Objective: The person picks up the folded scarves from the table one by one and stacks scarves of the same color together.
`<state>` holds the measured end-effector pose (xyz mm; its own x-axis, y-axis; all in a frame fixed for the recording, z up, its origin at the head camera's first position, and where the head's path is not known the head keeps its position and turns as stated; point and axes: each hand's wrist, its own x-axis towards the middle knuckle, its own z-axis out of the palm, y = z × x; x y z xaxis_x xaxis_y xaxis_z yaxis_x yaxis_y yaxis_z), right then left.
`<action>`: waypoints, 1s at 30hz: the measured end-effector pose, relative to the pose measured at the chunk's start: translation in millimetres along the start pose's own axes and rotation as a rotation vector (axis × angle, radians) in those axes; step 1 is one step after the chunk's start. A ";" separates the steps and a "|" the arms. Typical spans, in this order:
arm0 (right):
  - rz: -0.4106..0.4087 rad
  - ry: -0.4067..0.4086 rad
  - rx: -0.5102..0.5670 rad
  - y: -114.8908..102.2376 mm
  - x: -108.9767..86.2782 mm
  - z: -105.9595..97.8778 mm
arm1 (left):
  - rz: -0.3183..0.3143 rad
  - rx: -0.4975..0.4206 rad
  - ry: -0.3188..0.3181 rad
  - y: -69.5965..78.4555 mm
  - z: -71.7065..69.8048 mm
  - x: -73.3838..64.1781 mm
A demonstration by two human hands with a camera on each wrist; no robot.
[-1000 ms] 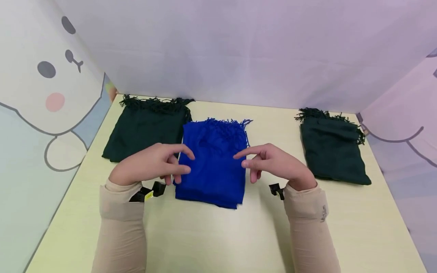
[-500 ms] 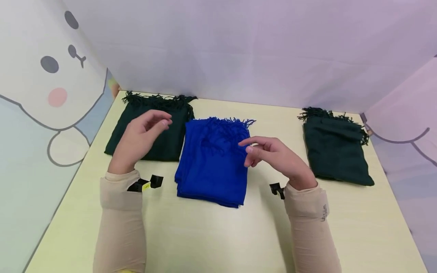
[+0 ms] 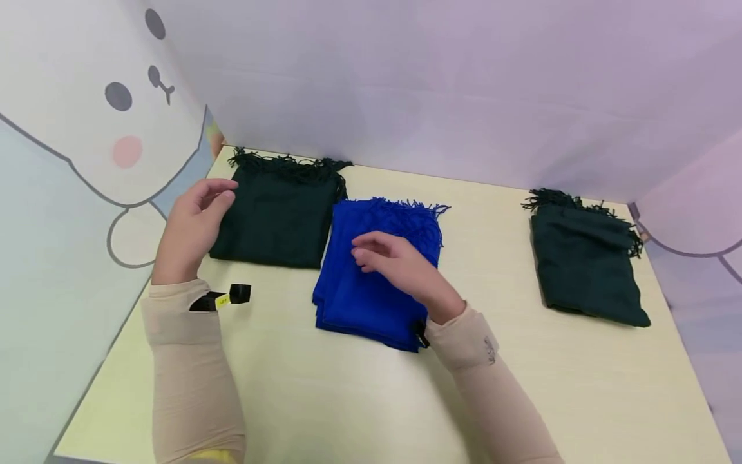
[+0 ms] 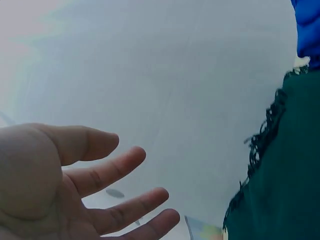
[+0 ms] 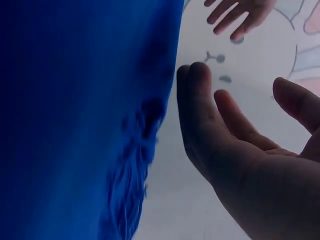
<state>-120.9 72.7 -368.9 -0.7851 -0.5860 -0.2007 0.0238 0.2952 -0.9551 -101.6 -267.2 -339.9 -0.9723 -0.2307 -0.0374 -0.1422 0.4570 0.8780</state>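
Note:
My left hand (image 3: 194, 222) hovers at the left edge of a folded dark green scarf (image 3: 278, 216), with relaxed fingers and nothing in them. In the left wrist view its thumb and fingers (image 4: 120, 172) are spread apart, with the green scarf's fringe off to the right. My right hand (image 3: 400, 267) is over the folded blue scarf (image 3: 371, 309), overlapping it in the head view. In the right wrist view its fingers (image 5: 200, 100) stand loosely bent beside the blue fabric (image 5: 75, 125), gripping nothing. Both scarves lie fringe side to the back.
Another folded dark green scarf (image 3: 588, 267) lies at the right of the pale table (image 3: 324, 393). A white curtain (image 3: 406, 84) rises behind the table, and cartoon-printed fabric (image 3: 64, 167) hangs at the left. A small black wrist device (image 3: 239, 294) sticks out by the left sleeve.
My left hand has moved from the blue scarf's left side out to the green scarf's left edge. My right hand has swung left over the blue scarf. The head view has shifted slightly.

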 end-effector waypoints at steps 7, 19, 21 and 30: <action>0.069 -0.026 0.108 -6.5 20.9 29.9 | -0.080 0.133 -0.039 -25.1 -12.9 3.4; 0.366 0.006 0.275 -17.7 63.8 69.5 | -0.174 0.470 -0.289 -51.8 -25.5 8.7; 0.382 0.028 0.302 -19.8 68.6 71.5 | -0.190 0.460 -0.303 -55.2 -29.5 9.5; 0.388 0.075 0.357 -24.5 87.5 82.9 | -0.177 0.367 -0.265 -73.5 -35.3 14.2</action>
<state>-138.9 -48.4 -381.1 -0.7185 -0.4252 -0.5505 0.5201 0.1970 -0.8311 -98.5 -334.3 -388.1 -0.9344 -0.1273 -0.3328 -0.3191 0.7147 0.6225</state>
